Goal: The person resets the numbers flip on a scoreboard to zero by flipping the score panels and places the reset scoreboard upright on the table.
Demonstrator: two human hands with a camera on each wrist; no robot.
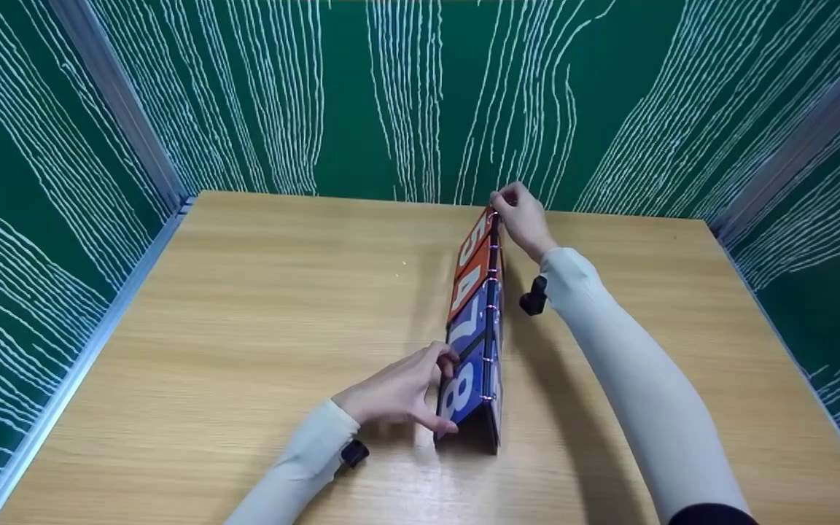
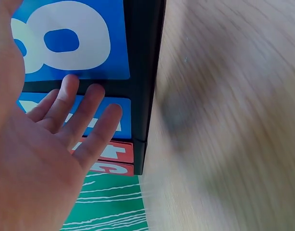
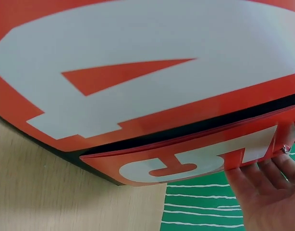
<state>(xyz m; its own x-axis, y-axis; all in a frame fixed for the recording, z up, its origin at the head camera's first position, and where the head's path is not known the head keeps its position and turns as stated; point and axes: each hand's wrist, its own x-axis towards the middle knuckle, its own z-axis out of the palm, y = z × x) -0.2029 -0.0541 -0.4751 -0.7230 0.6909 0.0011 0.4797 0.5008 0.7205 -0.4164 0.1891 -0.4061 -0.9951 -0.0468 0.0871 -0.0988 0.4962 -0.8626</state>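
Observation:
A tent-shaped flip scoreboard (image 1: 469, 321) stands on the wooden table, running away from me, with ring-bound number cards along its top ridge. On its left face are red cards 5 and 4 at the far end, then blue 7 and 8. My left hand (image 1: 402, 386) spreads at the near end, its fingertips against the blue cards and the thumb by the lower part of the blue 8 card (image 2: 87, 33). At the far end, my right hand (image 1: 522, 216) pinches the top corner by the rings. The right wrist view has its fingers against a red 5 card (image 3: 157, 166) beside the red 4 card (image 3: 186, 110).
The wooden table (image 1: 281, 306) extends on both sides of the scoreboard. Green walls with white wavy lines (image 1: 347, 95) enclose it at the back and sides. Grey metal posts (image 1: 125, 109) stand at the back corners.

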